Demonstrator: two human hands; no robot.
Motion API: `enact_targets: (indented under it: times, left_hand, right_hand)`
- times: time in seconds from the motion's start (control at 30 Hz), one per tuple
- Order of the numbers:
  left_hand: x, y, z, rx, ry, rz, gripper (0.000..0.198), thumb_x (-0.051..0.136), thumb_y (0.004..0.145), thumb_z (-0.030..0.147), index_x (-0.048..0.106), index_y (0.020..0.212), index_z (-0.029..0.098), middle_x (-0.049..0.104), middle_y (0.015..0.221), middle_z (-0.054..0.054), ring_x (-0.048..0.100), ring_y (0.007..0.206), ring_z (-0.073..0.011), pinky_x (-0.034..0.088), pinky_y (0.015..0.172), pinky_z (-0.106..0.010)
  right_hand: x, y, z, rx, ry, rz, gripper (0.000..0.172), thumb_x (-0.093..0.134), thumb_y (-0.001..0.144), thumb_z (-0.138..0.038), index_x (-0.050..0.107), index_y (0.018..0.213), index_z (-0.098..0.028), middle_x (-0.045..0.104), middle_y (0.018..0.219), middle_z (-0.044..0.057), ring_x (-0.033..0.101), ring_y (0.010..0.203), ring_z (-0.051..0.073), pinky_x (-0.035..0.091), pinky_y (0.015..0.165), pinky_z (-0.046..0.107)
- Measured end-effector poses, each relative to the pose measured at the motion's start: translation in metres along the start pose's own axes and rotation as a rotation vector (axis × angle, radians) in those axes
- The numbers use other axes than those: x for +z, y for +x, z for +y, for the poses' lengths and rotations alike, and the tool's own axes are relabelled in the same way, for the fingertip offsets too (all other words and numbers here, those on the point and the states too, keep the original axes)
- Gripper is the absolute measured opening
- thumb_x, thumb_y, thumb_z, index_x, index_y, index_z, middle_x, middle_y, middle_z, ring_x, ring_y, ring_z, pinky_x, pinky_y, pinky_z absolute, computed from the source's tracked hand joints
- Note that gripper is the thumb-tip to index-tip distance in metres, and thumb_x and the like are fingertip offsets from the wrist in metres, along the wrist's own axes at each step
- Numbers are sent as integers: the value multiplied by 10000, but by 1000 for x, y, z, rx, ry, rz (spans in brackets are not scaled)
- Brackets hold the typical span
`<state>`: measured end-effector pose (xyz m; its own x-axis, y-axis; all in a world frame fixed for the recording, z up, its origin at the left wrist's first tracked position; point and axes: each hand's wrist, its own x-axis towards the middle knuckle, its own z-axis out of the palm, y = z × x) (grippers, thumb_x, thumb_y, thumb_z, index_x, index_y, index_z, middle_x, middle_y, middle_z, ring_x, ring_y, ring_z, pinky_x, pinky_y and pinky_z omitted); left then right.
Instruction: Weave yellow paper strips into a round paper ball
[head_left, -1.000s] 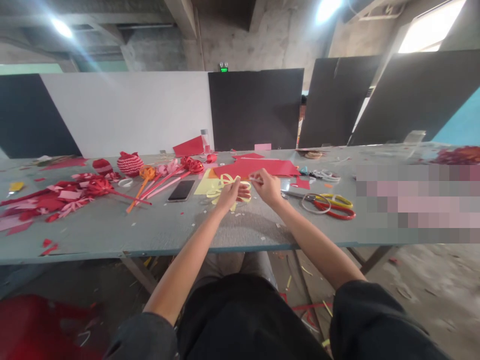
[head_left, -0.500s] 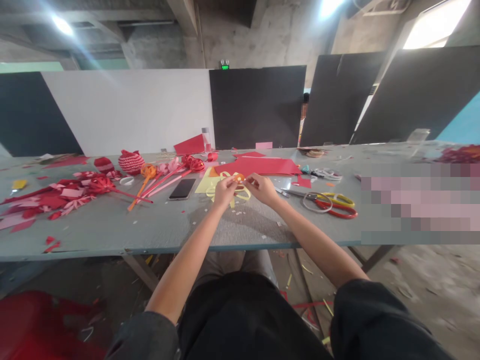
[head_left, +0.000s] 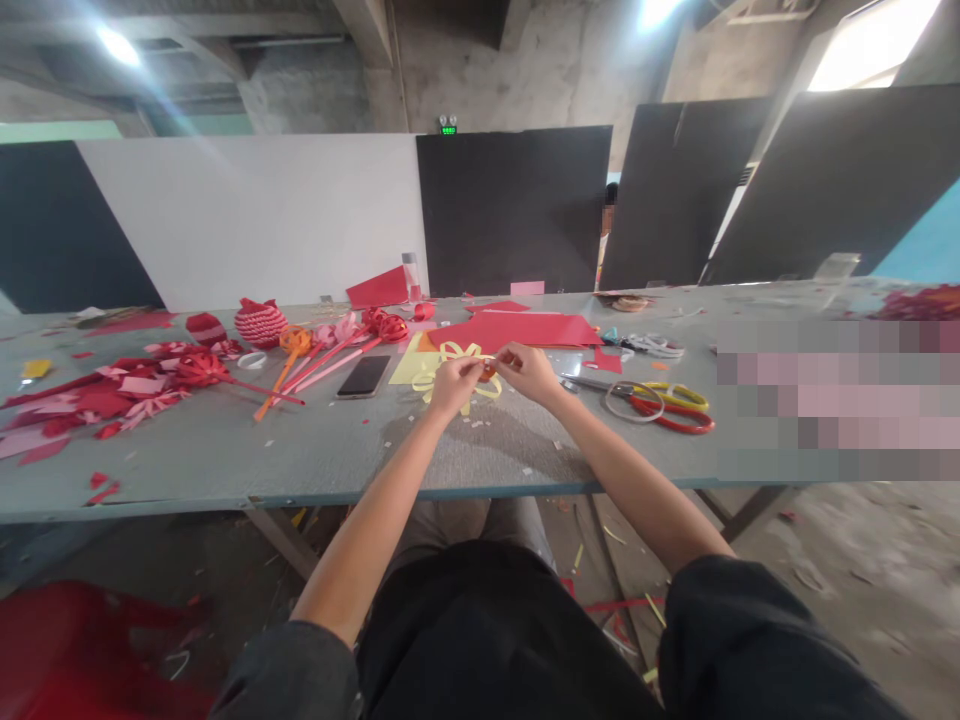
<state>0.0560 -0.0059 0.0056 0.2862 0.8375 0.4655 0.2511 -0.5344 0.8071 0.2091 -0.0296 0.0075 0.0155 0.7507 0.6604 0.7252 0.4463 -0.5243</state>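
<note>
Above the table, my left hand (head_left: 455, 386) and my right hand (head_left: 529, 373) meet fingertip to fingertip, both closed in a pinch. Between them shows a small orange paper piece (head_left: 489, 371), partly hidden by the fingers. Under and behind my hands lies a flower shape of yellow paper loops (head_left: 488, 388), its middle covered by my left hand. A pale yellow paper sheet (head_left: 404, 368) lies just left of it. Behind sit stacked red paper sheets (head_left: 517, 329).
Left of my hands are a phone (head_left: 364, 377), paper flowers on sticks (head_left: 330, 370) and a red-pink paper heap (head_left: 127, 390). On the right lie scissors with red and yellow handles (head_left: 671, 408) and clear tape rolls (head_left: 634, 401). A bottle (head_left: 411, 277) stands at the back.
The orange piece has turned and moved slightly right and down, and less of it shows. My fingertips have shifted a little to the right with it.
</note>
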Motion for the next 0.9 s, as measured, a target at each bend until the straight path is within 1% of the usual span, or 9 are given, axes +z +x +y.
enact_targets:
  times: [0.07,0.33,0.47,0.57,0.63,0.73,0.83,0.9]
  left_hand:
    - [0,0,0,12,14,-8,224,487,777,230,680,857,147,690,736,-42,623,614,-135,445,459,-189]
    - [0,1,-1,64,34,-14,210,494,765,211,680,838,149,696,780,-41,631,675,-140,480,543,-211]
    - [0,1,-2,77,50,-17,178,525,747,233,679,792,157,700,779,-36,637,697,-148,490,589,-224]
    - [-1,2,-4,97,99,-5,168,547,744,275,682,758,174,701,766,-27,641,717,-155,487,625,-229]
    - [-3,2,-5,138,186,-10,171,543,756,288,683,765,191,703,769,-21,642,739,-161,478,647,-232]
    - [-4,1,-6,199,411,3,173,529,779,294,680,778,209,700,760,-22,641,765,-181,452,644,-244]
    - [-3,-2,-5,258,635,62,186,504,814,289,670,825,205,694,781,-39,630,770,-192,422,637,-253]
    - [-2,-3,-3,301,702,85,200,477,840,278,657,864,193,692,821,-48,622,791,-186,410,652,-250]
  right_hand:
    - [0,0,1,-10,-18,-10,181,537,737,-335,597,701,-167,601,614,-2,462,522,92,310,518,206]
    - [-2,0,-1,6,-85,-27,163,540,743,-330,598,720,-180,630,662,3,500,554,104,318,531,211]
    - [-5,-1,-5,34,-173,-47,185,532,761,-362,607,751,-193,654,713,8,540,605,123,316,539,216]
    - [-7,-2,-7,0,-259,-77,195,518,778,-376,618,795,-209,674,773,11,573,657,143,315,554,225]
    - [-7,-3,-8,-49,-316,-106,182,511,785,-355,622,830,-219,681,801,14,587,681,153,315,565,229]
    - [-8,-5,-10,-99,-370,-148,177,504,790,-331,619,882,-234,685,815,17,594,690,162,315,569,231]
    - [-7,-6,-11,-95,-371,-150,197,487,805,-357,616,888,-232,683,797,18,599,688,167,313,558,232]
    - [-5,-6,-12,-71,-354,-132,204,480,808,-361,615,876,-224,682,800,20,605,695,167,320,562,234]
